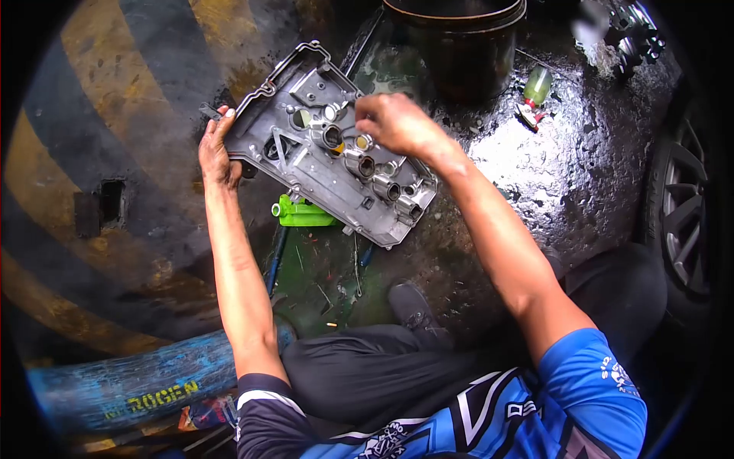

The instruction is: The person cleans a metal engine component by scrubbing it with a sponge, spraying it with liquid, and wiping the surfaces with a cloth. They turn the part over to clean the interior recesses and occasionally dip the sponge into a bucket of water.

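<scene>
A grey metal engine cover [306, 164], open side up, is tilted above the floor at the centre of the head view. My left hand [219, 149] grips its left corner, thumb on the rim. Over its upper right part is my right hand [390, 122], fingers curled; whether they hold anything is hidden. Several round metal tubes [359, 163] stand in a row inside the cover. Beneath its lower edge, a bright green tool part [306, 213] shows.
A dark bucket [470, 53] stands at the top. A green-and-red bottle [537, 86] lies on the wet floor at right. A wheel [683, 210] is at far right. The blue cylinder [153, 382] lies at lower left, near my legs [367, 371].
</scene>
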The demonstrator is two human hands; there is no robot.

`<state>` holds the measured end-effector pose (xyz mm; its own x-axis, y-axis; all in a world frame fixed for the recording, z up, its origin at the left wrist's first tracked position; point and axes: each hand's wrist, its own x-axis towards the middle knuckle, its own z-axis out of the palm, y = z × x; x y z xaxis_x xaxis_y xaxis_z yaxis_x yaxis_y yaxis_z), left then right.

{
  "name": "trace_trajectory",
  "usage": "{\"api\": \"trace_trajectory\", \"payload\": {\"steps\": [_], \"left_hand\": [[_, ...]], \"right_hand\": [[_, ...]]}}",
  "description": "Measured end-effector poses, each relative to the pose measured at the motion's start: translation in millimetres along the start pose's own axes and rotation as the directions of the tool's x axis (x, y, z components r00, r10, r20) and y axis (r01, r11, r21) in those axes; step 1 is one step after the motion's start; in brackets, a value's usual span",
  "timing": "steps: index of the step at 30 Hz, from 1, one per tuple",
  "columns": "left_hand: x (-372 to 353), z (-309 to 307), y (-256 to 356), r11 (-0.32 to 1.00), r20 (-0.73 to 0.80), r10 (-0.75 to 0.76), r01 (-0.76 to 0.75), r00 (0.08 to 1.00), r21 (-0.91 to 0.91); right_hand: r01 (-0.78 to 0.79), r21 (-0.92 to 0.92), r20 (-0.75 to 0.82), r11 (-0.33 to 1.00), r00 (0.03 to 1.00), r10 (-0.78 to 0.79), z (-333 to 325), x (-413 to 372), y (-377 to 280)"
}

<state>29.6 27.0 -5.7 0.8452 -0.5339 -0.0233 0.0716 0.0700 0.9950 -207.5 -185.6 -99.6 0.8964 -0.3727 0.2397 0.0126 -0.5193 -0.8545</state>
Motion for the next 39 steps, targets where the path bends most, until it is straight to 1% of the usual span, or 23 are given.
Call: {"api": "trace_trajectory", "payload": {"steps": [4,5,7,8,9,10,11,12,13,14,15,17,20,21,24,26,28,30,32,34,37,38,39], "left_hand": [[4.2,-11.9,-5.0,1.0,0.021,0.006,-0.006,1.0,0.006],[5.3,-14.0,-5.5,1.0,0.003,0.011,-0.011,1.0,0.015],[4.1,-13.5,-6.4,0.999,-0.039,0.027,-0.026,0.999,0.036],[3.5,-16.9,-6.4,0.999,-0.008,0.036,-0.036,0.999,0.025],[2.6,-14.7,-7.0,1.0,0.017,0.029,-0.029,0.999,0.009],[-1.1,-21.3,-6.3,1.0,0.028,0.028,-0.027,0.999,-0.014],[-0.6,-25.5,-6.3,0.999,0.024,0.03,-0.029,0.999,-0.025],[0.0,-28.6,-6.3,0.999,0.06,0.024,-0.022,0.998,-0.041],[0.2,-32.6,-6.3,0.998,0.095,0.021,-0.015,0.995,-0.059],[1.2,-35.5,-6.4,0.997,0.127,0.019,-0.009,0.992,-0.078],[0.6,-35.8,-6.9,0.996,0.139,0.015,-0.003,0.99,-0.084],[0.4,-37.3,-7.2,0.997,0.109,0.017,-0.008,0.994,-0.082],[-3.8,-32.9,-6.7,0.997,0.087,0.016,-0.01,0.996,-0.07],[-5.2,-28.3,-4.8,0.998,0.085,0.013,-0.008,0.996,-0.062],[-4.6,-25.0,-5.5,0.999,0.038,0.032,-0.031,0.999,-0.016],[1.9,-24.2,-5.3,1.0,0.03,0.017,-0.018,0.999,0.023],[2.8,-17.8,-3.2,0.999,-0.003,0.012,-0.012,1.0,0.051],[9.6,-18.5,-4.1,0.997,-0.012,0.039,-0.039,0.999,0.063],[4.8,-3.5,0.6,0.997,-0.024,0.028,-0.027,0.999,0.072],[5.7,3.8,2.3,0.995,-0.013,0.048,-0.047,0.999,0.091],[18.9,5.0,-1.0,0.997,0.049,0.04,-0.043,0.998,0.07],[23.5,6.4,-1.0,0.996,0.072,0.029,-0.035,0.997,0.085],[21.5,14.8,0.3,0.996,0.075,0.054,-0.06,0.996,0.073]], "right_hand": [[-0.045,0.049,-0.019,0.998,0.999,0.046,-44.3,-14.1,1.8],[-0.019,0.004,-0.031,1.0,0.999,0.019,-49.3,-14.8,5.6],[-0.015,0.008,-0.042,1.0,0.999,0.015,-57.0,-16.4,6.4],[-0.012,0.007,-0.05,1.0,0.999,0.012,-58.6,-14.6,6.4],[0.002,0.061,-0.015,0.998,1.0,-0.001,-56.7,-14.8,9.3],[0.052,0.052,0.0,0.997,0.999,-0.052,-53.5,-14.0,10.1],[0.052,0.044,0.012,0.998,0.999,-0.053,-50.0,-14.2,10.0],[0.054,0.034,0.026,0.998,0.998,-0.055,-46.2,-15.1,5.8],[0.086,0.037,-0.006,0.996,0.996,-0.086,-40.1,-14.9,1.4],[0.064,0.033,0.043,0.997,0.997,-0.065,-38.6,-15.6,-2.0],[0.071,0.033,0.028,0.997,0.997,-0.072,-32.0,-15.6,-2.7],[0.074,0.036,-0.017,0.997,0.997,-0.073,-15.5,-15.9,-2.6],[0.044,0.058,0.039,0.997,0.998,-0.046,4.8,-6.2,-2.9],[0.07,0.046,0.098,0.996,0.992,-0.074,0.6,-2.1,-7.1],[0.081,-0.057,0.101,0.995,0.992,-0.075,46.5,17.7,2.1],[0.133,-0.053,0.116,0.99,0.985,-0.126,47.5,21.0,6.9],[0.201,-0.062,0.171,0.978,0.967,-0.188,28.8,14.9,13.5],[0.122,0.038,0.065,0.992,0.99,-0.124,-4.3,-6.5,15.5],[-0.014,0.052,0.075,0.999,0.997,0.01,-38.9,-27.6,13.9],[-0.129,-0.089,0.133,0.988,0.981,0.14,-53.5,-39.9,9.5],[-0.189,-0.173,0.165,0.967,0.962,0.217,-44.7,-50.8,2.4],[-0.194,-0.176,0.151,0.965,0.964,0.221,-38.1,-54.8,-3.4],[-0.188,-0.198,0.141,0.962,0.966,0.218,-29.6,-57.8,-2.5]]}}
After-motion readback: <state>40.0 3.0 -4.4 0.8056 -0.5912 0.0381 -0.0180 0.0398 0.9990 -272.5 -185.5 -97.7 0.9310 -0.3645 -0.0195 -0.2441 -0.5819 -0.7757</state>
